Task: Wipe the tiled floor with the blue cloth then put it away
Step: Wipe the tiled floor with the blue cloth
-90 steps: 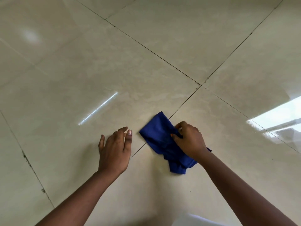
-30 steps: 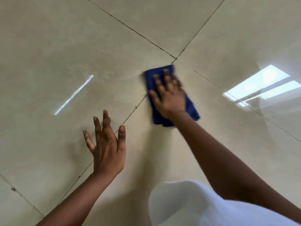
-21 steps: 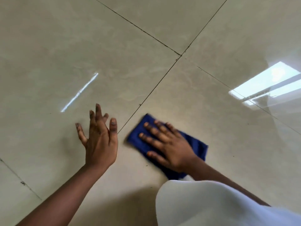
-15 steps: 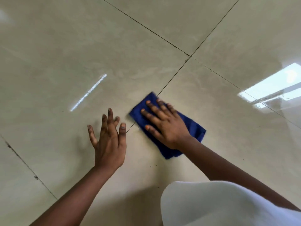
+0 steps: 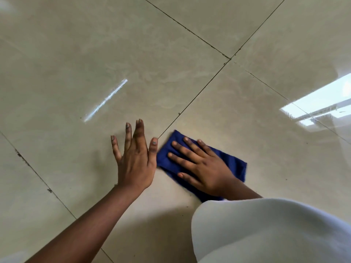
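Observation:
The blue cloth (image 5: 234, 165) lies folded flat on the glossy beige tiled floor (image 5: 171, 76), just right of a dark grout line. My right hand (image 5: 199, 166) presses down on it with the palm and spread fingers, covering most of the cloth. My left hand (image 5: 134, 158) rests flat on the floor right beside the cloth's left edge, fingers spread, holding nothing.
Dark grout lines (image 5: 197, 95) cross the floor and meet at a corner (image 5: 229, 58) ahead. A bright window reflection (image 5: 319, 105) shines at the right. White clothing (image 5: 266, 234) over my knee fills the bottom right and hides the cloth's near end.
My right hand has slid the cloth back toward me along the floor after pushing it forward. My left hand stays planted on the tile.

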